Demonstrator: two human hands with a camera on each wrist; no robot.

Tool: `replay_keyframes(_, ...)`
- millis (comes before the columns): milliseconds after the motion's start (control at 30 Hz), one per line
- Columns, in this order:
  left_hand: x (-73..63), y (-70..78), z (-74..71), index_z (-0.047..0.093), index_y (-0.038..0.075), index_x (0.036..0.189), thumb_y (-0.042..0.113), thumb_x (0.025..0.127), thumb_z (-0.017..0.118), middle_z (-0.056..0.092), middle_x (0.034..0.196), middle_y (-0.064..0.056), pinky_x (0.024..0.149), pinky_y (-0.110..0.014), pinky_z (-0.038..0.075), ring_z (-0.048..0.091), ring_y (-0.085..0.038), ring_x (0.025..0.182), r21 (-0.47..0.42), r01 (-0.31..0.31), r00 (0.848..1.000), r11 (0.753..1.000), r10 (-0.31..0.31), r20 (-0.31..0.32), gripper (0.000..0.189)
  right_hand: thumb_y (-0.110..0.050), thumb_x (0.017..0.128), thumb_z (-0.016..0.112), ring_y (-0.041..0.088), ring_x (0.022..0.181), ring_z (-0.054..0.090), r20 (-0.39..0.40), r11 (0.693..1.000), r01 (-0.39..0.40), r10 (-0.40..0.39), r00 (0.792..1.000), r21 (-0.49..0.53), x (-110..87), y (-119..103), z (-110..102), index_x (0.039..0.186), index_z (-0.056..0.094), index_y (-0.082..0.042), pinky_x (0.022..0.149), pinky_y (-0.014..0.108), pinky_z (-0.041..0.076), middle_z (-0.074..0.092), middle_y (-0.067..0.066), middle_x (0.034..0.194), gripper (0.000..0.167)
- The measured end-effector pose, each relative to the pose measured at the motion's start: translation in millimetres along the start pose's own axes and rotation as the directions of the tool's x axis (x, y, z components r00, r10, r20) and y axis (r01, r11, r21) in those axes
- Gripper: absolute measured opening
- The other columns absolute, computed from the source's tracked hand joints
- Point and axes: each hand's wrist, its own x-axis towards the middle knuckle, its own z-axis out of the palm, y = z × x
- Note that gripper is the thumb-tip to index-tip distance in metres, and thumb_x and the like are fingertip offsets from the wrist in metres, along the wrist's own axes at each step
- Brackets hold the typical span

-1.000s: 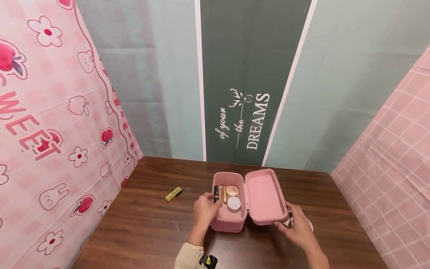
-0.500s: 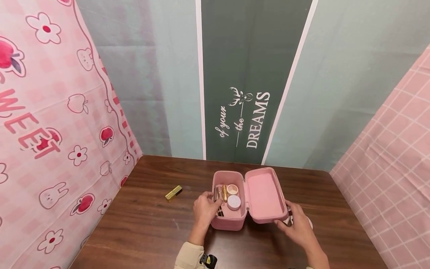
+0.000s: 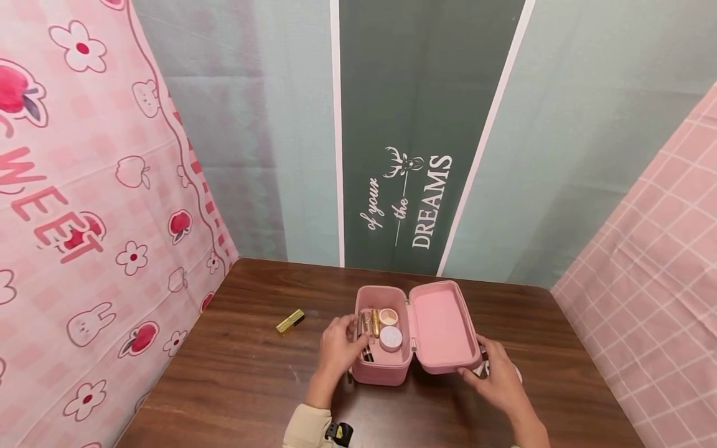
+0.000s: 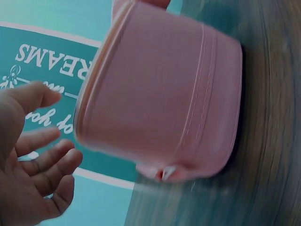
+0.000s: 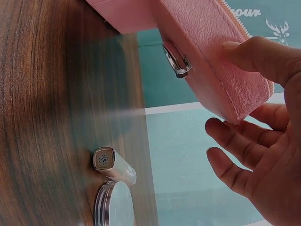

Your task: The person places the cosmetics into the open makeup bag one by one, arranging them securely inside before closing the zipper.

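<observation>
A pink cosmetic case (image 3: 381,374) stands unzipped on the table, its lid (image 3: 445,326) swung out to the right. Inside lie a round white-lidded jar (image 3: 391,339), a round compact (image 3: 389,317), a gold tube (image 3: 375,323) and a dark tube (image 3: 367,353) by the left wall. My left hand (image 3: 338,347) is at the case's left rim; the left wrist view shows its fingers loosely bent and holding nothing, beside the pink wall (image 4: 155,89). My right hand (image 3: 498,376) grips the lid's outer corner, thumb on one side and fingers on the other.
A gold lipstick-like tube (image 3: 290,321) lies on the brown table (image 3: 235,373) left of the case. Beyond the lid, the right wrist view shows a square-ended tube (image 5: 115,165) and a round clear-sided jar (image 5: 115,205). Fabric curtains (image 3: 263,155) rise behind the table.
The dark tube has left my left fingers and now lies in the case. My left hand has since drawn slightly left. The right hand stays on the lid.
</observation>
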Motion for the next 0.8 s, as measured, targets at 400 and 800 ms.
replay_keyframes(400, 2.0, -29.7, -15.7, 0.065, 0.009, 0.109, 0.027, 0.072, 0.074, 0.061, 0.101, -0.009, 0.073, -0.048, 0.047, 0.060, -0.030, 0.091, 0.187, -0.209, 0.978, 0.960, 0.200, 0.064, 0.042, -0.012, 0.061, 0.085, 0.023, 0.079, 0.054, -0.011, 1.000, 0.011, -0.011, 1.000, 0.018, 0.8, 2, 1, 0.121, 0.048, 0.010, 0.059, 0.033, 0.044, 0.053, 0.019, 0.101, 0.073)
replay_keyframes(800, 2.3, -51.5, -26.3, 0.065, 0.011, 0.110, 0.033, 0.072, 0.075, 0.061, 0.109, -0.013, 0.074, -0.054, 0.041, 0.057, -0.033, 0.098, 0.349, -0.174, 0.984, 0.921, 0.150, 0.094, 0.046, -0.012, 0.059, 0.085, 0.021, 0.080, 0.052, -0.015, 1.000, 0.010, -0.010, 1.000, 0.000, -1.0, 6, 3, 0.121, 0.049, 0.007, 0.061, 0.034, 0.044, 0.054, 0.016, 0.100, 0.074)
